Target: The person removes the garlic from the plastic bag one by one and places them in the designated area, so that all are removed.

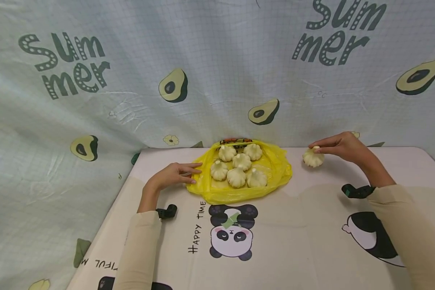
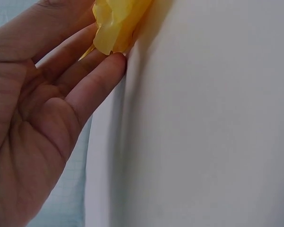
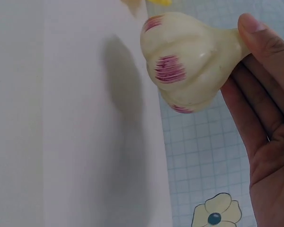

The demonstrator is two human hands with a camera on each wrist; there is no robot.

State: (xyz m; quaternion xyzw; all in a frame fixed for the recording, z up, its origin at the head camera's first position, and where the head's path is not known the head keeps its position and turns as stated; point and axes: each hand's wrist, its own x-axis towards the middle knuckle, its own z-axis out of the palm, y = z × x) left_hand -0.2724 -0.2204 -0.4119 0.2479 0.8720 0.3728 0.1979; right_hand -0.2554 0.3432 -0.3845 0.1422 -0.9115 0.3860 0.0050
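Observation:
A garlic bulb [image 3: 180,61], cream with purple streaks, is pinched by its neck between the thumb and fingers of my right hand [image 1: 342,148]. It hangs above the table at the right, its shadow apart from it in the right wrist view. A yellow plastic bag [image 1: 275,177] lies spread at the middle, its mouth wide. Several garlic bulbs [image 1: 241,162] sit inside it. My left hand [image 1: 172,176] touches the bag's left edge with nearly straight fingers [image 2: 97,85]; the left wrist view shows only a corner of the bag there.
The white table [image 1: 297,241] carries printed pandas and lettering. Behind it hangs a pale curtain [image 1: 217,80] with avocado prints, meeting the table's far edge just behind the bag. Dark cameras sit at the left wrist [image 1: 167,211] and right wrist [image 1: 357,191].

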